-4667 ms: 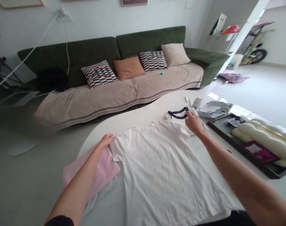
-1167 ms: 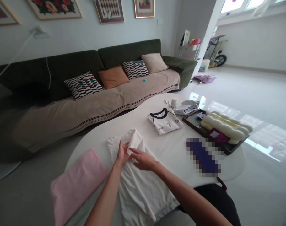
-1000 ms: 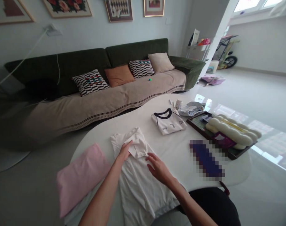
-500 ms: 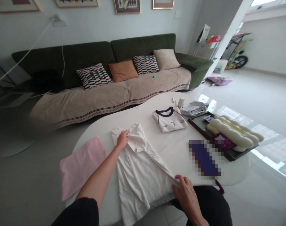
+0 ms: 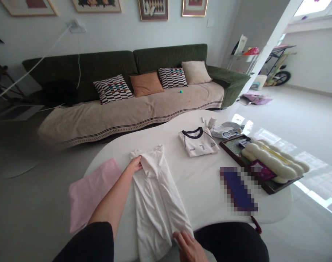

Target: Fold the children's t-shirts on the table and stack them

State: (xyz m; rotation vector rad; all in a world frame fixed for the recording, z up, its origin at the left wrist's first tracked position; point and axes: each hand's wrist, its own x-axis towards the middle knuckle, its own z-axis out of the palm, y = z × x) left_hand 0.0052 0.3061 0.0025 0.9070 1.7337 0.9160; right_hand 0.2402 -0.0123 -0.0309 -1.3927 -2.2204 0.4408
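Note:
A white shirt (image 5: 160, 203) lies lengthwise on the table in front of me, its right side folded inward into a long narrow strip. My left hand (image 5: 136, 163) is at its far end, fingers closed on the fabric and partly hidden by a fold. At the near right corner, my right hand (image 5: 190, 247) pinches the hem at the table's front edge. A folded pink cloth (image 5: 96, 193) lies under and beside my left forearm. Farther back to the right sits a neatly folded white jersey (image 5: 199, 142) with a dark collar.
On the right of the white table (image 5: 198, 189) stands a dark tray (image 5: 231, 151) bearing a puffy cream-coloured item (image 5: 275, 160). A blurred-out dark blue object (image 5: 239, 191) lies nearer me. Crumpled packaging (image 5: 227, 130) is behind the tray. A green sofa (image 5: 171, 54) stands beyond.
My right hand has moved left, carrying the shirt's right edge inward, so the shirt is narrower. My left hand has shifted slightly left and its fingers have tucked into the fabric.

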